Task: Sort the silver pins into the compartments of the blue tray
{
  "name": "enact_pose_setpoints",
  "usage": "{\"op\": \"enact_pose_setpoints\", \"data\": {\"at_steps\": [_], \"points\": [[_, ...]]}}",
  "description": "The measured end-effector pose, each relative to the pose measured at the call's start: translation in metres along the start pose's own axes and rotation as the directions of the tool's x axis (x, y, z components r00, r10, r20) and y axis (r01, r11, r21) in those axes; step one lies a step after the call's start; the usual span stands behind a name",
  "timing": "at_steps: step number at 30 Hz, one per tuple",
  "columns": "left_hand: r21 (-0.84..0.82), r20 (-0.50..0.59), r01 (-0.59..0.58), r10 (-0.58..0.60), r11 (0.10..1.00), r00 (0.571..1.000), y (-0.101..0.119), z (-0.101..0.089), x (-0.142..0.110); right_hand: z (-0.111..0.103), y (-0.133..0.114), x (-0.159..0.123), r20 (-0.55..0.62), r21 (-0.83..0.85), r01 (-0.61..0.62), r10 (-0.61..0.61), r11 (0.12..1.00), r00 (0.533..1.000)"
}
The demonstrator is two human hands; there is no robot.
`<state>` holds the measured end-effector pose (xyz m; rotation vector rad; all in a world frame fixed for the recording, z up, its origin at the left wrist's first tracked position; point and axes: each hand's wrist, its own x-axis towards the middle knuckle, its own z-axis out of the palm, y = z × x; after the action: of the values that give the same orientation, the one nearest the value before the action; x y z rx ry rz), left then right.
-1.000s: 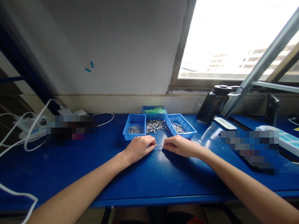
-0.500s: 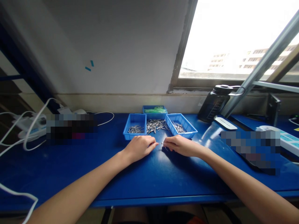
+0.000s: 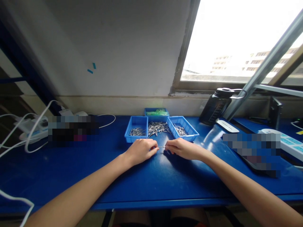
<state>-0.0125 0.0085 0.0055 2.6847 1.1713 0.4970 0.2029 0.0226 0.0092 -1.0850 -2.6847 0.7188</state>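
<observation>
A thin silver blind rivet (image 3: 161, 146), with a small flange near its right end, lies level between my two hands above the blue table. My right hand (image 3: 181, 147) pinches its flanged end with thumb and fingers. The rivet's thin pin runs to the thumb and forefinger of my left hand (image 3: 141, 151), which are closed loosely around its tip. Just beyond my hands is a heap of similar metal rivets (image 3: 157, 127). A left blue bin (image 3: 127, 138) and a right blue bin (image 3: 193, 137) flank the heap, each with many such pieces inside.
Behind the heap stands another blue bin (image 3: 146, 110) holding green translucent material. A black bottle (image 3: 216, 107) and a white flat device (image 3: 227, 126) are at the right, near a power strip (image 3: 291, 142). White cables (image 3: 30, 132) and blurred-out items occupy the left.
My left fingertips have shifted slightly left and loosened a little, so more of the rivet's pin shows. The right hand keeps its pinch. The view has tilted slightly.
</observation>
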Motion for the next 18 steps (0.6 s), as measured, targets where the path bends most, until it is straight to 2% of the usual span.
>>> {"op": "enact_pose_setpoints", "data": {"at_steps": [7, 13, 18], "points": [[-0.128, -0.053, -0.034, 0.027, 0.991, 0.998, 0.0026, 0.0034, 0.0008, -0.0007, -0.0036, -0.0013, -0.011, 0.013, 0.051, -0.051, 0.999, 0.999], [-0.225, -0.01, -0.05, 0.049, 0.973, 0.999, -0.0026, 0.0087, 0.003, 0.0028, -0.0064, -0.0003, -0.037, 0.037, 0.077, -0.076, 0.996, 0.996], [-0.288, -0.017, -0.058, 0.056, 0.956, 0.998, 0.0, 0.0074, 0.0031, 0.0063, -0.007, 0.0003, -0.045, 0.048, 0.099, -0.097, 0.994, 0.994]]}}
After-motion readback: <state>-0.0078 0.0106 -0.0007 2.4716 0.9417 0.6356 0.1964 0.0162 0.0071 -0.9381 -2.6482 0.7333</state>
